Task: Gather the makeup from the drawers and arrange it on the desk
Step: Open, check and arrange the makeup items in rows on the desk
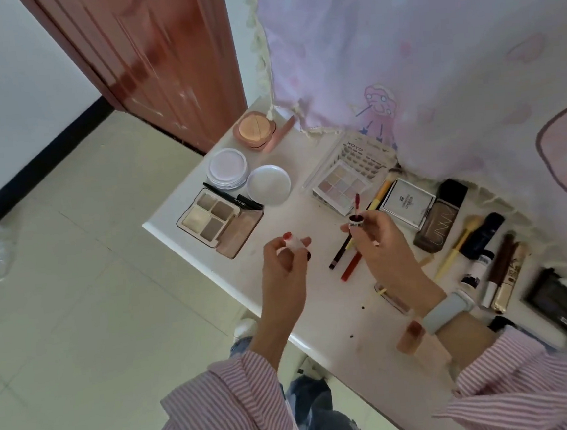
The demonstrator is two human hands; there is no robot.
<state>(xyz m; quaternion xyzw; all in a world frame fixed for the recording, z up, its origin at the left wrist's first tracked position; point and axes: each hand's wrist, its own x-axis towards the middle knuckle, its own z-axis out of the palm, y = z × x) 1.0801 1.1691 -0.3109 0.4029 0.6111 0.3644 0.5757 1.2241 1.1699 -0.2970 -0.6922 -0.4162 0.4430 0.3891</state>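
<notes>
i start nearest me: striped pink sleeves, a pale wristband on my right wrist, and both hands raised just over the near part of the white desk. my left hand pinches a small pale tube with fingers curled narrow round it, its red end showing at the top. my right hand grips the cap between thumb and fingers, and the red-tipped applicator wand stands upright from it. the two pieces are apart, held above the desk rather than on it.

my judgement is that the step in hand is closing this lip tint before laying it down. to do it well i would turn the wand tip toward the tube mouth, line the two up before pushing, and keep the wet tip off the desk, since dark specks already mark the surface near my right wrist.

beyond my hands lie slim pencils, then an open four-pan palette to the left and a square compact to the right. farther back sit round white compacts, a pastel palette and a peach cushion by the pink cloth.
</notes>
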